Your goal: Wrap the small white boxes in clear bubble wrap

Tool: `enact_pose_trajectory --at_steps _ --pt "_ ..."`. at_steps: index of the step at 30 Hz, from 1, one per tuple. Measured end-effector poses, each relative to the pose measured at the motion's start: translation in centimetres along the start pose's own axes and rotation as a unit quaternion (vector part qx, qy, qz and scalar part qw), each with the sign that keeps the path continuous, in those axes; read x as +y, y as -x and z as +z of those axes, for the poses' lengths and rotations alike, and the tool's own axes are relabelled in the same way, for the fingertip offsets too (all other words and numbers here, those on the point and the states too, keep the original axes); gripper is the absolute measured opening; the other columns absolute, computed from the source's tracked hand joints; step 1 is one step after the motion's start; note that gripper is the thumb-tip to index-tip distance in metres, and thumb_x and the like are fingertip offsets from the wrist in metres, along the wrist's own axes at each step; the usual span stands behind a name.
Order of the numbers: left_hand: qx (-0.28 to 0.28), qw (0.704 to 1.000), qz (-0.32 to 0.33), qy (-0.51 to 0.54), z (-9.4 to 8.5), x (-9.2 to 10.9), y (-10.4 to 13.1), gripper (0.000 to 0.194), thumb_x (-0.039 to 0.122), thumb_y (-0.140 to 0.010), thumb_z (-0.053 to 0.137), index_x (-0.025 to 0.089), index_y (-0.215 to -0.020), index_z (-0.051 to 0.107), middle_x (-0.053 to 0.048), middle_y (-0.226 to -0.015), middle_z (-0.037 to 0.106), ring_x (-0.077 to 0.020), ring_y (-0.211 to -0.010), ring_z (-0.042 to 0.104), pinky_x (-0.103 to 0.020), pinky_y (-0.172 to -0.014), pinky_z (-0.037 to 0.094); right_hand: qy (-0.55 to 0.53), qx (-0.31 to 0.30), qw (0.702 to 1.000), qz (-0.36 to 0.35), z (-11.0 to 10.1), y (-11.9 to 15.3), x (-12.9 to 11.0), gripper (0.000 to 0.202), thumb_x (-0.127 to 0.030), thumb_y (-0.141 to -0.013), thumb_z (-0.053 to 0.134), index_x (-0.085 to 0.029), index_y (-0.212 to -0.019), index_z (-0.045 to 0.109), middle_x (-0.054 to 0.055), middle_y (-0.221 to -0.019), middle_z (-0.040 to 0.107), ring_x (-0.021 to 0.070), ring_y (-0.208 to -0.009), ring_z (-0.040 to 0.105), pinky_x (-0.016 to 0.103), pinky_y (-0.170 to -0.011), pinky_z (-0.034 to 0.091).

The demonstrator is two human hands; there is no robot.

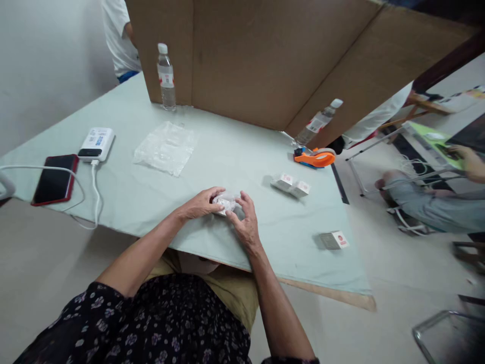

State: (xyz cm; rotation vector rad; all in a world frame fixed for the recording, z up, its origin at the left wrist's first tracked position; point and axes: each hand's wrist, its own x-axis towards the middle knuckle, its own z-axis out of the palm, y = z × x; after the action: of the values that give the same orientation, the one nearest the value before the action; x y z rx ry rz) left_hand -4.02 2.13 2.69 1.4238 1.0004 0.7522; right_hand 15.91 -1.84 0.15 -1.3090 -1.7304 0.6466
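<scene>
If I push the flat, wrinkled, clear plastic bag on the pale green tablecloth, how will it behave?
The wrinkled clear plastic bag will probably fold, since its film is creased. It looks thin and see-through, so likely light. Lying flat, it seems unlikely to roll.

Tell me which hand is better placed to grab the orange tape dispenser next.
The right hand, probably: it is nearer the orange tape dispenser, which lies toward that side, whereas the left hand would have to reach across. Both hands are at the crumpled clear plastic.
</scene>
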Motion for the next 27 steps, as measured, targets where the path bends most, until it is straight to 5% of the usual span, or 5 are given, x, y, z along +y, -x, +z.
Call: enact_pose_trajectory --at_steps 9,18,27 --pt "-0.039 0.999 -0.005 0.021 0.0 0.3 -0.4 0.081 0.029 -0.073 0.068 0.008 -0.147 0.042 -0.017 -0.139 0.057 -0.0307 -0.124 0.056 -0.042 -0.106 0.045 0.006 -0.086 0.996 -0.012 -0.1 -2.2 1.1 0.033 -0.048 -0.089 0.060 -0.024 -0.110 0.068 0.011 -0.146 0.053 0.0282 -0.138 0.044 0.050 -0.117 0.030" --pt "-0.056 0.997 0.024 0.042 0.4 -0.8 0.3 0.094 0.032 -0.068 0.078 0.015 -0.151 0.037 -0.017 -0.153 0.043 -0.0337 -0.137 0.044 -0.044 -0.114 0.036 -0.037 -0.090 0.995 -0.002 0.3 -2.4 1.3 0.033 -0.051 -0.092 0.054 -0.025 -0.105 0.070 0.010 -0.136 0.061 0.0264 -0.130 0.052 0.046 -0.114 0.035" --pt "-0.036 0.997 0.008 0.072 0.3 -0.5 -0.1 0.089 0.030 -0.072 0.073 0.009 -0.150 0.035 -0.017 -0.143 0.053 -0.0302 -0.129 0.052 -0.041 -0.110 0.040 -0.024 -0.070 0.997 -0.004 0.7 -2.0 0.4 0.037 -0.050 -0.095 0.050 -0.024 -0.112 0.069 0.011 -0.128 0.064 0.0259 -0.123 0.056 0.045 -0.110 0.039"
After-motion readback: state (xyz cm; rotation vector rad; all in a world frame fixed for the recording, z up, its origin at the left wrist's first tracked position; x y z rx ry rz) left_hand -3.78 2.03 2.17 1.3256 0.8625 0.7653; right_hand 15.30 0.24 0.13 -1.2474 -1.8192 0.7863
